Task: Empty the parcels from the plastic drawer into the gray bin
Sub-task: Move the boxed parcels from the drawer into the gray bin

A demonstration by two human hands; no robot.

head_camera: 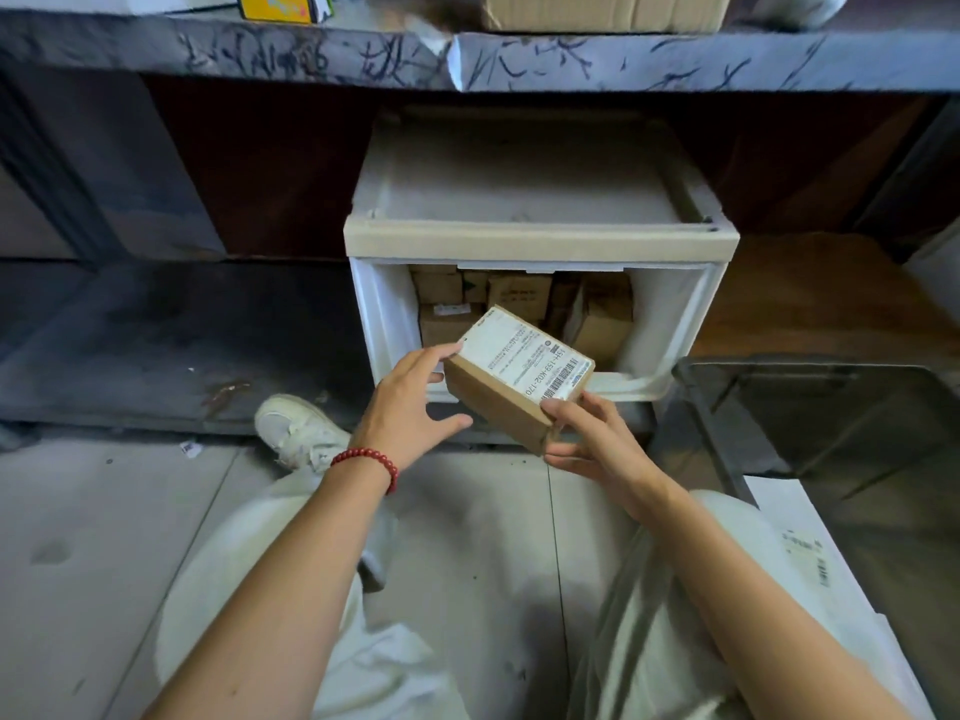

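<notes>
A small brown cardboard parcel with a white shipping label is held in front of the white plastic drawer. My right hand grips its near corner with thumb and fingers. My left hand is spread, and one fingertip touches the parcel's left edge near the label. The drawer stands open under a shelf, and several more brown parcels are stacked inside it. The gray bin sits on the floor to the right, its inside dark.
A gray shelf board overhangs the drawer unit, with a cardboard box on top. My legs in pale trousers and a white shoe are on the gray floor below. A white labelled bag lies by the bin.
</notes>
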